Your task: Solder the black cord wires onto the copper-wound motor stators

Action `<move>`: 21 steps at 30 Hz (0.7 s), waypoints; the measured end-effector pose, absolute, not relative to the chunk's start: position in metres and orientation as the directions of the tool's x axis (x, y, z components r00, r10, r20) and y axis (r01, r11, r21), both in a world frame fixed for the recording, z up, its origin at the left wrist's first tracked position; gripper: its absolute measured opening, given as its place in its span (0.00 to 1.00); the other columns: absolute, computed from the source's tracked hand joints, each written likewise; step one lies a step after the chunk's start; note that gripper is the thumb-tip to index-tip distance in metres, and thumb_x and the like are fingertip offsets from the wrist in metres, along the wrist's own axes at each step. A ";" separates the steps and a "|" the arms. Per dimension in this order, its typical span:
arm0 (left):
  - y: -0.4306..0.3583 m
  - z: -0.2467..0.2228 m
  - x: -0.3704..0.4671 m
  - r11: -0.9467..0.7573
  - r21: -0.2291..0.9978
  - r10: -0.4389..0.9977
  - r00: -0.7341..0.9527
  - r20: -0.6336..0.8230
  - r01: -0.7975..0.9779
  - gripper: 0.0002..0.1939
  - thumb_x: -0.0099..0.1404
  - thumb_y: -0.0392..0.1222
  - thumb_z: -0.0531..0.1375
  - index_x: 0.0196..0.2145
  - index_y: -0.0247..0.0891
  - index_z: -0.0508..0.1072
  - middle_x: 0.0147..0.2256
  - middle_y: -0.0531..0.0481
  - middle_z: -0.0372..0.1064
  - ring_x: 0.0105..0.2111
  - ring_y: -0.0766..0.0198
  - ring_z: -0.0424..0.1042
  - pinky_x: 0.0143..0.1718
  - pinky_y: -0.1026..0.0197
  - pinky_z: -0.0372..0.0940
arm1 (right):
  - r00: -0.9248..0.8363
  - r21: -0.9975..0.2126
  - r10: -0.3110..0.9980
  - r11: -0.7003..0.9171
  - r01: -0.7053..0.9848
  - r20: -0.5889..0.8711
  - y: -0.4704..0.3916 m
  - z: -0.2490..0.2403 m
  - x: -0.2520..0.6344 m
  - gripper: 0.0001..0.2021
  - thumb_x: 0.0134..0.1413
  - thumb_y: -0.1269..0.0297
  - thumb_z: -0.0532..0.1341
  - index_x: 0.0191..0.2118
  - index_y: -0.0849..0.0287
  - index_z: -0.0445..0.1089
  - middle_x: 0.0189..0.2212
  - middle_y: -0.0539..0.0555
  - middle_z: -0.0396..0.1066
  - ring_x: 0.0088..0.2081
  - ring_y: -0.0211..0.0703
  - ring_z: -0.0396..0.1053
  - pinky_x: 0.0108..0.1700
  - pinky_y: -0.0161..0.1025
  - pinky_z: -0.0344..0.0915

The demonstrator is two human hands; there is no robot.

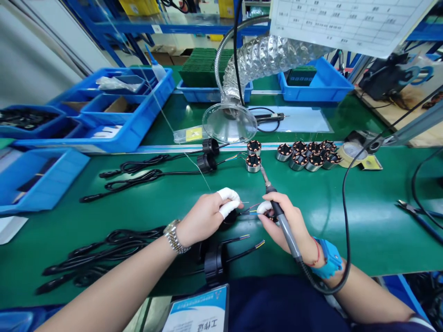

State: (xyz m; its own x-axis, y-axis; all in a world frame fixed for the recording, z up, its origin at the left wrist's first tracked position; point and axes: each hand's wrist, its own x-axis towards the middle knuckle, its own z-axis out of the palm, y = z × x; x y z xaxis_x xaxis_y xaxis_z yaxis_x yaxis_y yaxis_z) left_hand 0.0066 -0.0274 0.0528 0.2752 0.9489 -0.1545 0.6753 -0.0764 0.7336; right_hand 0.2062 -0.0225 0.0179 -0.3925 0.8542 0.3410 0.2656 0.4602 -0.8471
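Note:
My left hand (211, 212), with white finger cots on thumb and forefinger, is closed in a pinch on a thin solder wire (245, 202). The strand appears to run down from above to this hand. In my right hand (289, 221) is a soldering iron (284, 226), its tip pointing away from me, close to a copper-wound stator (253, 163). A white-covered finger of that hand touches thin coloured wires (254, 212). These wires lead from a black cap partly hidden behind my left fingers. Nearer to me lies another black cap (214, 263) with a cable and coloured wire ends.
Several stators (314, 160) stand at the right, beside a solder-coloured round holder (352, 152). Black cables (138, 168) lie to the left. A fume extractor hood (230, 123) hangs ahead. Blue bins (128, 124) line the left; pliers (415, 214) lie far right.

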 end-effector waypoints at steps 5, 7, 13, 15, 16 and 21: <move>-0.034 0.041 0.024 -0.160 0.870 0.934 0.355 -0.019 0.467 0.07 0.61 0.40 0.53 0.32 0.35 0.69 0.36 0.49 0.68 0.36 0.65 0.66 0.39 0.63 0.60 | -0.364 -0.882 0.880 0.406 0.240 0.306 -0.024 0.017 0.205 0.19 0.46 0.72 0.58 0.46 0.55 0.57 0.32 0.50 0.68 0.29 0.34 0.66 0.34 0.32 0.65; -0.033 0.039 0.027 -0.190 0.881 0.925 0.380 0.013 0.433 0.06 0.60 0.38 0.54 0.31 0.35 0.70 0.36 0.48 0.67 0.37 0.65 0.66 0.40 0.63 0.61 | -0.352 -0.886 0.886 0.397 0.240 0.302 -0.025 0.017 0.205 0.19 0.46 0.72 0.59 0.45 0.55 0.57 0.31 0.49 0.68 0.28 0.33 0.66 0.33 0.32 0.65; -0.030 0.038 0.026 -0.159 0.887 0.922 0.387 -0.023 0.434 0.06 0.59 0.39 0.56 0.31 0.35 0.71 0.35 0.48 0.66 0.35 0.66 0.66 0.37 0.63 0.62 | -0.393 -0.880 0.864 0.420 0.221 0.313 -0.023 0.019 0.206 0.18 0.47 0.73 0.58 0.46 0.56 0.57 0.31 0.49 0.68 0.29 0.33 0.66 0.33 0.31 0.65; -0.031 0.039 0.026 -0.183 0.870 0.917 0.397 -0.016 0.457 0.07 0.59 0.39 0.55 0.32 0.36 0.72 0.35 0.49 0.67 0.35 0.66 0.66 0.38 0.63 0.62 | -0.419 -0.848 0.839 0.471 0.244 0.346 -0.023 0.019 0.208 0.17 0.48 0.72 0.58 0.45 0.56 0.58 0.32 0.50 0.68 0.30 0.34 0.67 0.35 0.32 0.65; -0.031 0.040 0.027 -0.200 0.860 0.913 0.408 -0.010 0.470 0.07 0.60 0.40 0.55 0.33 0.36 0.72 0.35 0.49 0.67 0.35 0.66 0.66 0.39 0.63 0.62 | -0.426 -0.824 0.826 0.503 0.261 0.369 -0.023 0.019 0.208 0.16 0.48 0.72 0.58 0.45 0.56 0.59 0.32 0.51 0.68 0.31 0.35 0.67 0.35 0.33 0.65; -0.031 0.042 0.026 -0.243 0.827 0.880 0.474 -0.032 0.507 0.09 0.61 0.41 0.53 0.34 0.37 0.72 0.36 0.48 0.68 0.36 0.65 0.67 0.39 0.64 0.61 | -0.348 -0.747 0.795 0.595 0.295 0.496 -0.026 0.011 0.208 0.14 0.48 0.70 0.59 0.42 0.54 0.62 0.32 0.51 0.68 0.31 0.37 0.68 0.34 0.35 0.66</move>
